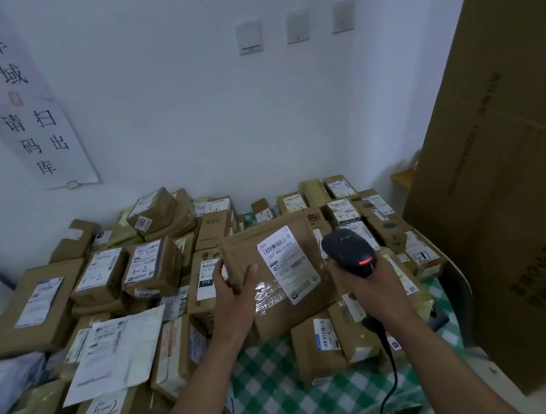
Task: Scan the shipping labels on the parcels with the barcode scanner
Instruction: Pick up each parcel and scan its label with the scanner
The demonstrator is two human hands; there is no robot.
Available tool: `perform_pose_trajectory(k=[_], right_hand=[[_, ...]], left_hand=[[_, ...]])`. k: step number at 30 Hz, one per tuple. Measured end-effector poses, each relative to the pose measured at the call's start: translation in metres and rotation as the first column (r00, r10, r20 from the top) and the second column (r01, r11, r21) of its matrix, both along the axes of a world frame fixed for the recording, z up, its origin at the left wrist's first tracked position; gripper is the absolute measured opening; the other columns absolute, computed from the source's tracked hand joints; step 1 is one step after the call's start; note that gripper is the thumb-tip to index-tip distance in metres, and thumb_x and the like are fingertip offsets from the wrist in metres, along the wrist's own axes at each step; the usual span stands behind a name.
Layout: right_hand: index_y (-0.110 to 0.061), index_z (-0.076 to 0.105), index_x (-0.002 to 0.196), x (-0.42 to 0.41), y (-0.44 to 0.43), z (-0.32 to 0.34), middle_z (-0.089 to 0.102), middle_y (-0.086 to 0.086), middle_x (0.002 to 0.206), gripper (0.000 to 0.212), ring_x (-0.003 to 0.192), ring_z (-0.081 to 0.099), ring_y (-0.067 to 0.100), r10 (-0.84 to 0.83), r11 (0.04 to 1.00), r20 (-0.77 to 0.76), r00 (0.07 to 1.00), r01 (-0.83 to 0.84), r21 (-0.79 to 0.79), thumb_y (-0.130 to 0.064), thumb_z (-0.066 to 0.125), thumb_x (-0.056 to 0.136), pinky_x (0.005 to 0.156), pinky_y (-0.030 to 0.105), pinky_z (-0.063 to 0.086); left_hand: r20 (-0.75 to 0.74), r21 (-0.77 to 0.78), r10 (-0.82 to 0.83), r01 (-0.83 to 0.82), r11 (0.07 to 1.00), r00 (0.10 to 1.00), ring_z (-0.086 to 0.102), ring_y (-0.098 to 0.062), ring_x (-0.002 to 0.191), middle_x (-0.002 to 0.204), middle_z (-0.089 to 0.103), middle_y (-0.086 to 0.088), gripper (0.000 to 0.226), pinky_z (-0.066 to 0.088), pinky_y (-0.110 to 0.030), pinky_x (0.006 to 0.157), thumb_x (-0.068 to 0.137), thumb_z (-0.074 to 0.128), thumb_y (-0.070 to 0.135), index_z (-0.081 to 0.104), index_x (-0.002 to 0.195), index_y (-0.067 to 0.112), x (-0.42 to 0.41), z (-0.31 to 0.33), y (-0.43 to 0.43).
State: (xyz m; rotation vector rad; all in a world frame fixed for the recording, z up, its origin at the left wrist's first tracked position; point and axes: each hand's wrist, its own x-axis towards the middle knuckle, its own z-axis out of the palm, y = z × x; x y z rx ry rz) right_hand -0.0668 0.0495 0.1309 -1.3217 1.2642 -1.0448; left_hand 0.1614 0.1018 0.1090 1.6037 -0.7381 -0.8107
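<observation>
My left hand grips the left edge of a flat brown parcel, held tilted above the table with its white shipping label facing me. My right hand is closed around a black barcode scanner, just right of the parcel. The scanner's head leans toward the label and a red light glows on its back. Its black cable hangs down past my right forearm.
Several labelled brown parcels crowd a table with a green checked cloth, some marked "4-2" and "5-2". A large cardboard box stands upright at the right. Paper signs and switches hang on the white wall.
</observation>
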Motion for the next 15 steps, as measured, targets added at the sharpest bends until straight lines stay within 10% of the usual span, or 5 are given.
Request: perform_pose_trajectory(k=[15], right_hand=[[-0.024, 0.065, 0.11, 0.033, 0.042, 0.014, 0.073, -0.005, 0.086, 0.02, 0.068, 0.065, -0.006, 0.309, 0.951, -0.159, 0.938, -0.308, 0.032, -0.019, 0.076, 0.093, 0.054, 0.005, 0.043]], left_hand=[[0.093, -0.046, 0.062, -0.058, 0.997, 0.994, 0.041, -0.026, 0.145, 0.162, 0.033, -0.005, 0.117, 0.04, -0.053, 0.116, 0.072, 0.085, 0.053, 0.007, 0.158, 0.039, 0.006, -0.01, 0.018]])
